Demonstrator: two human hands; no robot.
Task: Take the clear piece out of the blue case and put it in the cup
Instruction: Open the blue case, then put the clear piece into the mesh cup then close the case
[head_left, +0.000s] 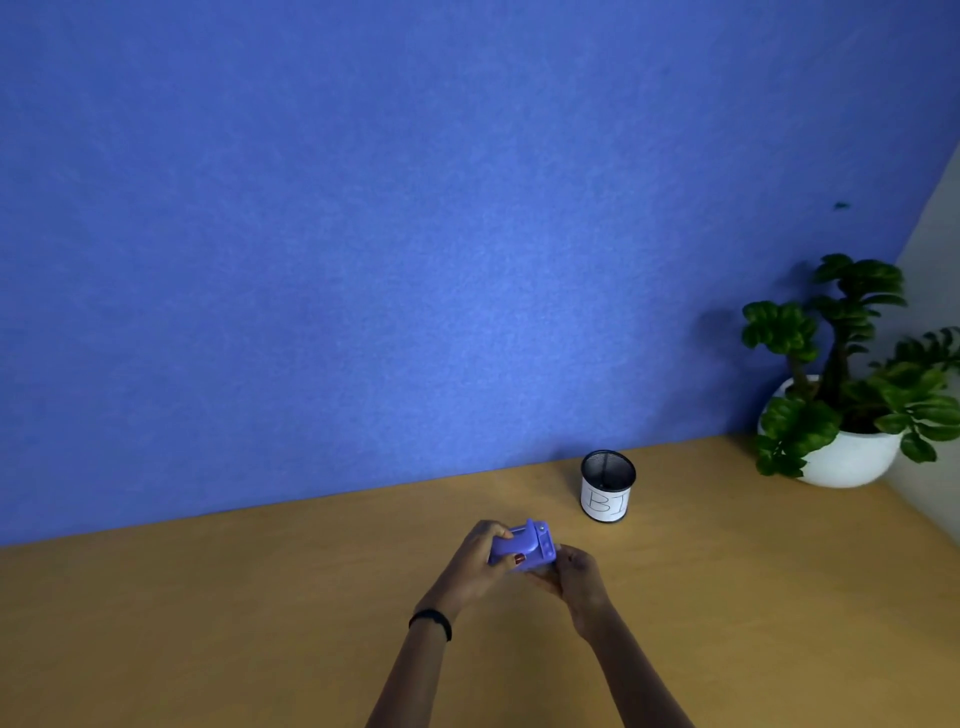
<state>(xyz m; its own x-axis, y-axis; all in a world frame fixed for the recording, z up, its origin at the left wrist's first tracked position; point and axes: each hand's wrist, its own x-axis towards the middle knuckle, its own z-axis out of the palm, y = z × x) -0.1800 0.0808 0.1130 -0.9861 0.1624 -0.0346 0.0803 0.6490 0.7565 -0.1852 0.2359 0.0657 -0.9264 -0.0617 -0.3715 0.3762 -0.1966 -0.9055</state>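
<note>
The blue case (522, 546) is held just above a wooden desk (260, 597), near the middle of the view, gripped from the left by the left hand (480, 564), thumb across its front. The right hand (576, 574) closes around its lower right end, where something pale, perhaps the clear piece, barely shows; it is too small to tell. To do this step well, steady the case with the left hand and ease the piece out rightward without squeezing. The mesh cup (607, 486) stands upright, farther back and to the right.

Matt wood desk (260, 623), mesh cup (607, 486)
</note>
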